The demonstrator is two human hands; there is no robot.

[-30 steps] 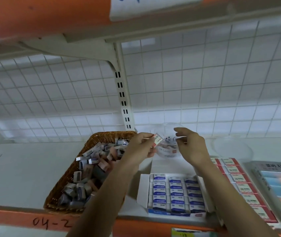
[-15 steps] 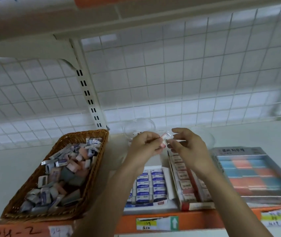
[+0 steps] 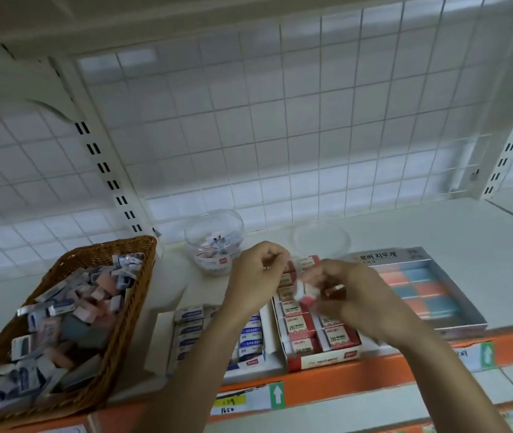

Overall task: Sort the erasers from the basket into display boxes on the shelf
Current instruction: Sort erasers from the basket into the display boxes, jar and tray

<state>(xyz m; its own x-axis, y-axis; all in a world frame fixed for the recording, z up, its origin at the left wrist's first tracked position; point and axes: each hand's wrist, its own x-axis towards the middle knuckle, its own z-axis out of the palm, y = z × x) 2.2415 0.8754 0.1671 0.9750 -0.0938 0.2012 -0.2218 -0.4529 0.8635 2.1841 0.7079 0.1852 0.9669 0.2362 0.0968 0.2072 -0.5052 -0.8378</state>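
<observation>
Eraser (image 3: 306, 296) in question is a small red-and-white one, pinched in the fingertips of the right hand (image 3: 355, 296) just above the red display box (image 3: 324, 359) on the shelf (image 3: 405, 226). The left hand (image 3: 256, 276) is curled up right beside it, and I can't tell if it's got anything in it. Main risk imo: it's a tiny fingertip grip, so the eraser could slip into the blue box (image 3: 249, 364) next door or off the shelf's front edge. The red box's front rows look full too, so it might not seat.
</observation>
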